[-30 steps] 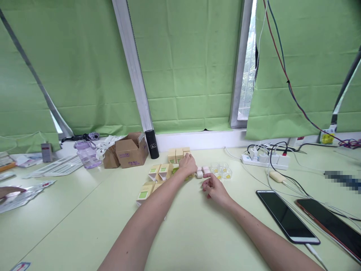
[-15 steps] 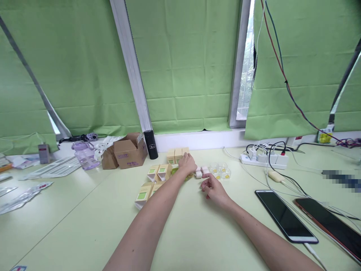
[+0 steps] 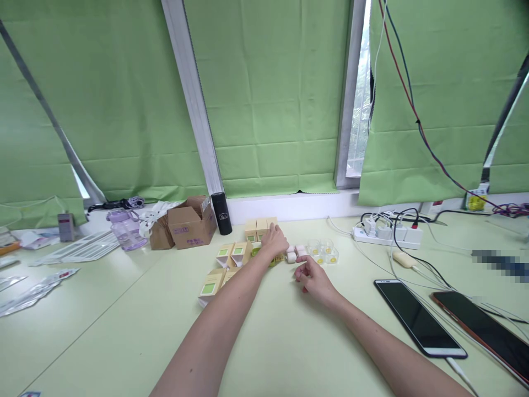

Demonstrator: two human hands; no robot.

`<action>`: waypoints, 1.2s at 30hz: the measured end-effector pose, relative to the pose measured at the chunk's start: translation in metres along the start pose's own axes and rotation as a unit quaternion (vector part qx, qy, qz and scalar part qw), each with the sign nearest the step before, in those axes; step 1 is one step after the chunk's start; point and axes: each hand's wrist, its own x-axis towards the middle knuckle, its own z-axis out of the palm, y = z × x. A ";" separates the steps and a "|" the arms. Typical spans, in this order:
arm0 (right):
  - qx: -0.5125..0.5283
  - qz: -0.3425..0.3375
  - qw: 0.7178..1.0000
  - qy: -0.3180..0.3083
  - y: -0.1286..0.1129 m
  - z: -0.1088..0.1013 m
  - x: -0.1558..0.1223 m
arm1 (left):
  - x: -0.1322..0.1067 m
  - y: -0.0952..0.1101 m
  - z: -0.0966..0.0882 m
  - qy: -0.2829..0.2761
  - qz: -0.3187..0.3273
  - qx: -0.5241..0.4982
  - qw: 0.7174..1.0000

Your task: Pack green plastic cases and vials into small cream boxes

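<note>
Here our left hand [image 3: 275, 241] lies bent over the small boxes [image 3: 232, 252]. Our right hand [image 3: 313, 277] is half curled near the white cases [image 3: 291, 257]; for both, a grasp we cannot tell.

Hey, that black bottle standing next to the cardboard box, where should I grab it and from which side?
Grip the black bottle around the middle of its body: it stands upright and round, so fingers should wrap it well. Probably come from the front or its right side, since the cardboard box crowds its left and the window ledge is close behind.
</note>
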 end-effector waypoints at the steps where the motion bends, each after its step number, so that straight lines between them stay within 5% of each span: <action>1: -0.001 -0.002 1.000 -0.003 0.000 0.000 0.000 | -0.003 -0.001 -0.003 0.002 0.004 0.000 1.000; 15: -0.051 -0.043 0.998 0.010 0.005 0.000 0.002 | -0.096 -0.042 -0.048 0.072 0.054 0.039 0.995; 23: -0.120 -0.077 0.990 0.007 0.010 -0.001 0.002 | -0.144 -0.051 -0.027 0.075 0.098 0.095 0.988; 36: -0.198 -0.078 0.976 -0.049 0.003 0.001 -0.008 | -0.151 -0.053 -0.002 0.084 0.109 0.138 0.981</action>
